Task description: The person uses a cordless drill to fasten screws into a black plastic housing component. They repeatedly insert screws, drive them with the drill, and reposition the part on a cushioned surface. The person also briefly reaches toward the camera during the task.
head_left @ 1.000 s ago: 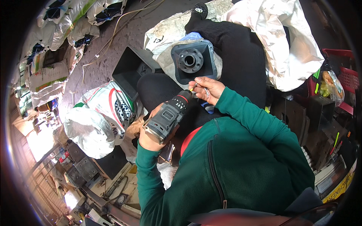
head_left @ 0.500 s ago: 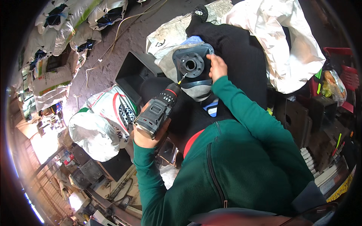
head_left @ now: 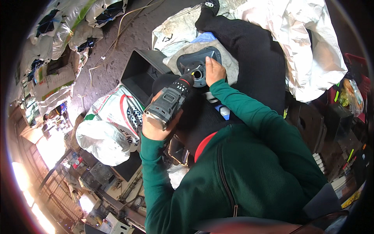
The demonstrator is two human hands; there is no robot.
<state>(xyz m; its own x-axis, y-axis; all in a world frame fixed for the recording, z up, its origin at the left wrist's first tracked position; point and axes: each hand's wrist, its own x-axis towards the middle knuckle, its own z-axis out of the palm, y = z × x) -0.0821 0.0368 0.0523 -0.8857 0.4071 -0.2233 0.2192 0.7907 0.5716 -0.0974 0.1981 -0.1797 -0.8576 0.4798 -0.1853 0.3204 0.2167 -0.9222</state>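
My left hand (head_left: 152, 129) is closed around a grey and black cordless drill (head_left: 168, 102) with a red ring near its chuck. The drill's tip meets a dark grey flanged part (head_left: 191, 59) beside its round central opening; the chuck hides the exact contact spot. My right hand (head_left: 215, 72) grips the same part on its right side, thumb along the top, with the other fingers partly hidden. Under the part lies a pale, dirty cloth (head_left: 230, 62) by my black-trousered legs, with a blue and white object (head_left: 223, 112) showing near my lap.
An open black bin (head_left: 136, 72) stands left of the part. A white printed sack (head_left: 105, 136) sits nearer on the left, and a large white sack (head_left: 300, 46) lies at right. Several filled bags line the far left. A cable (head_left: 120, 33) crosses the floor.
The drill has moved forward and right, up to the flanged part. My right hand has shifted left and closed on the part, which now tilts differently, its round opening nearer to me.
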